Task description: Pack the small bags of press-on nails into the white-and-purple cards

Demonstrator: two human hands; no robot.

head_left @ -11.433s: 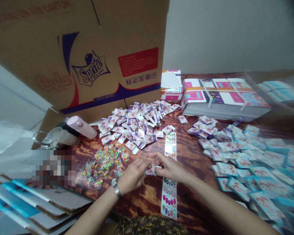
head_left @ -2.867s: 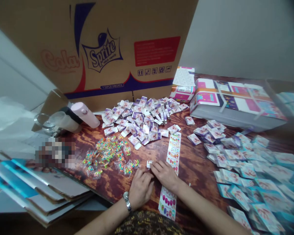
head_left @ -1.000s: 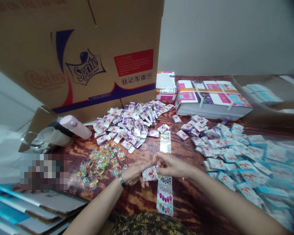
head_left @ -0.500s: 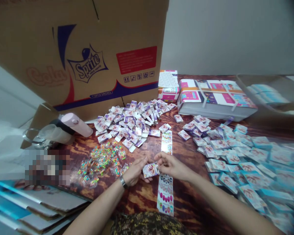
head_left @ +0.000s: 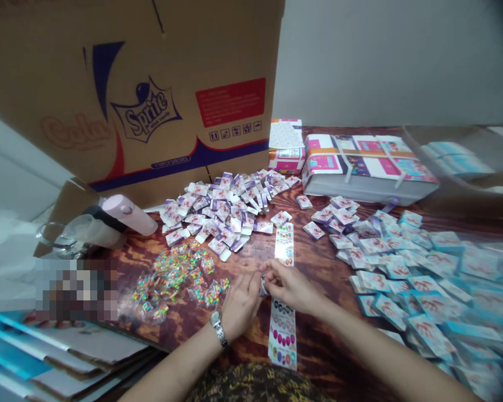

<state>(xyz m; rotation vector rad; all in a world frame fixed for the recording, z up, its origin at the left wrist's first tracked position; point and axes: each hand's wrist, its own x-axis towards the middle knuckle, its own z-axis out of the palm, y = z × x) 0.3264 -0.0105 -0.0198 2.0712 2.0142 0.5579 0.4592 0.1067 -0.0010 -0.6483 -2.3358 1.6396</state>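
Both of my hands meet over the table around a small printed box (head_left: 264, 286), of which only a sliver shows. My left hand (head_left: 242, 301), with a metal watch on its wrist, is wrapped over the box, its back turned up. The fingers of my right hand (head_left: 283, 283) pinch the box's right end. Under my right hand runs a long strip of printed nail stickers (head_left: 282, 335). Just left of my left hand lie clear packets of colourful candies (head_left: 180, 273). A heap of small white and purple boxes (head_left: 222, 209) lies beyond my hands.
Many small light-blue boxes (head_left: 427, 290) spread over the right side. A large cardboard carton (head_left: 159, 111) stands at the back left, with a pink bottle (head_left: 129, 215) before it. Strapped printed packs (head_left: 369, 167) sit at the back. Flat cardboard pieces (head_left: 67, 346) stack at lower left.
My left hand has rolled over the small box, now hiding most of its printed face, which showed before. My right hand keeps its pinch at the box's right end.
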